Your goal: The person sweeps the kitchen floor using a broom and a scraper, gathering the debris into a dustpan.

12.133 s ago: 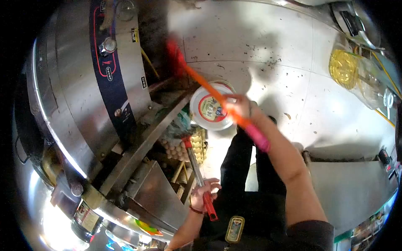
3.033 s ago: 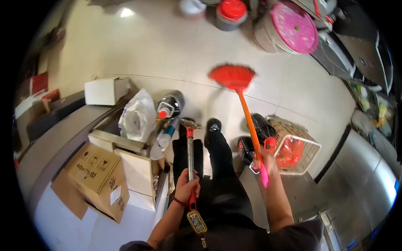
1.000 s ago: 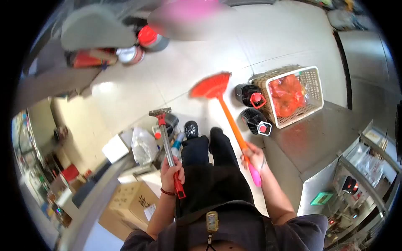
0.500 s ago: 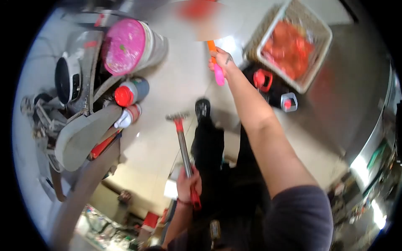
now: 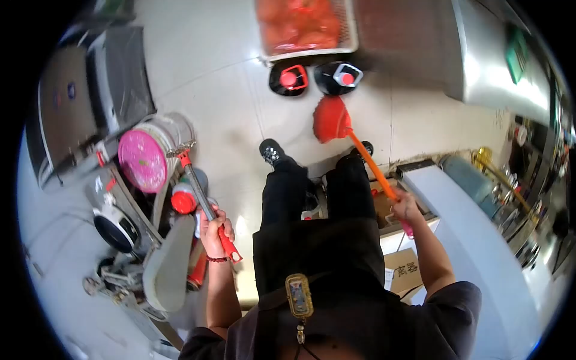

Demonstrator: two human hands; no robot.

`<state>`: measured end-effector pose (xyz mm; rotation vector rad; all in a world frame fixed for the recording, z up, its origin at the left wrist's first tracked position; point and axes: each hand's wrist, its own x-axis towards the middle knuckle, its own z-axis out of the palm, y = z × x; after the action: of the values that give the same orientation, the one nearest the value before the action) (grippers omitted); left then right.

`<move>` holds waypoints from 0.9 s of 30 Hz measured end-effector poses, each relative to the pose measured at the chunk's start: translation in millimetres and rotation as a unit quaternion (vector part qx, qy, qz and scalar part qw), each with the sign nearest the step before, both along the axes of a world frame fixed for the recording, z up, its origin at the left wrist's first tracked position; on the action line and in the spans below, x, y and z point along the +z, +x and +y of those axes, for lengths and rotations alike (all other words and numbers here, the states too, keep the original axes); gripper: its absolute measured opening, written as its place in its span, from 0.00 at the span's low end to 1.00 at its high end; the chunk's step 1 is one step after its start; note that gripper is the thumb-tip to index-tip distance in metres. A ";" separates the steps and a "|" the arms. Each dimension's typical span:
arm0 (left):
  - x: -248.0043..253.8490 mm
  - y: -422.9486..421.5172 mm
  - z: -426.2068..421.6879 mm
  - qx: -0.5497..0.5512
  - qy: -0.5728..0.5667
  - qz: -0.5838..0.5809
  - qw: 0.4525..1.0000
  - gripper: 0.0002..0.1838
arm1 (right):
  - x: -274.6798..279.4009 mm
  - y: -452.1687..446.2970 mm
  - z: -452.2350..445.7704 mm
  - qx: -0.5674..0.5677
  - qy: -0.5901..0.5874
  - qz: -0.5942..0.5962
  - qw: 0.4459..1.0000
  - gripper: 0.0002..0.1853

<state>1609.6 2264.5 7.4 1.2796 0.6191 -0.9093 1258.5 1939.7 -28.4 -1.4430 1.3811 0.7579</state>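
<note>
My left hand [image 5: 215,235] is closed round the red grip of a metal-shafted scraper [image 5: 201,195], whose flat head points up and away over the pink-lidded bucket. On the right, my right hand [image 5: 406,207] holds the orange handle of a broom [image 5: 375,170] near its pink end. The red broom head [image 5: 332,120] is low over the floor, just beyond my feet and below two dark bottles with red caps, one with a red handle [image 5: 288,80] and one with a white handle [image 5: 339,78].
A white basket [image 5: 353,27] of red bags lies at the top. Left are a pink-lidded bucket [image 5: 143,160], a red-capped container [image 5: 183,202] and a grey machine [image 5: 168,264]. Right are a white counter [image 5: 474,240], a cardboard box [image 5: 403,271] and a steel cabinet [image 5: 480,54].
The view has turned, so the basket and bottles now lie ahead. The broom has come back from far forward to the right, its red head near the bottles. Both hands keep their tools.
</note>
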 end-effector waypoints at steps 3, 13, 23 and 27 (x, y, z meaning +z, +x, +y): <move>7.8 -18.1 -45.2 -0.044 -0.027 -0.005 0.999 0.12 | 38.5 9.3 41.6 0.144 -0.026 0.006 0.989 0.26; 61.4 -143.6 -181.2 -0.196 -0.091 0.110 0.970 0.13 | -88.9 -151.7 -110.6 -0.186 0.132 -0.033 0.973 0.18; 79.1 -238.8 -222.3 -0.333 0.034 0.259 0.906 0.13 | -3.4 -206.2 -168.4 -0.105 -0.099 -0.221 0.965 0.17; 89.4 -269.2 -280.7 -0.374 0.056 0.209 0.902 0.12 | -93.2 -197.4 -241.4 -0.213 0.068 -0.226 0.948 0.09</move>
<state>1340.4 1983.7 96.7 1.4613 0.5075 -1.8427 1061.1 1698.3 -121.6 -1.0686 1.1920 0.2159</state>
